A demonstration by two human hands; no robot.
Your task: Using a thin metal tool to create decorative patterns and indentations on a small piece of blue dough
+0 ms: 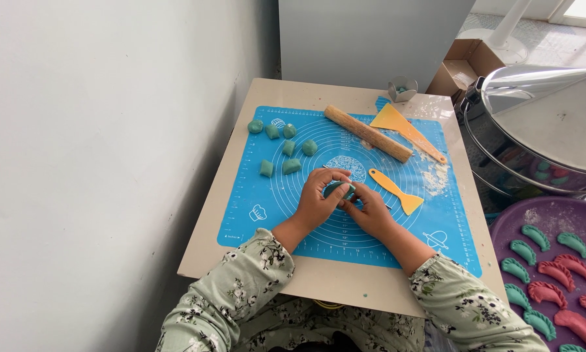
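We have both hands closed around a small teal-green dough piece (340, 190), held just above the middle of the blue silicone pastry mat (267, 195): the left hand (319, 199) curls over it from the left, and the right hand (366, 207) pinches its right edge with the fingertips. We judge the dough light, soft and easily dented, perhaps a little tacky, so it is best taken by its rim with light fingertip pressure, not squeezed across the middle.

Just right of our hands lies a small yellow plastic scraper (397, 191); farther off rest a wooden rolling pin (368, 133) and a larger yellow plastic scraper (404, 127), with flour scattered nearby. At far left sit cut teal dough lumps (286, 148). The mat covers a beige surface (325, 283) set against a white wall. To the right stand a steel steamer pot (541, 130) and a purple tray (554, 215) of folded teal and red dumplings.
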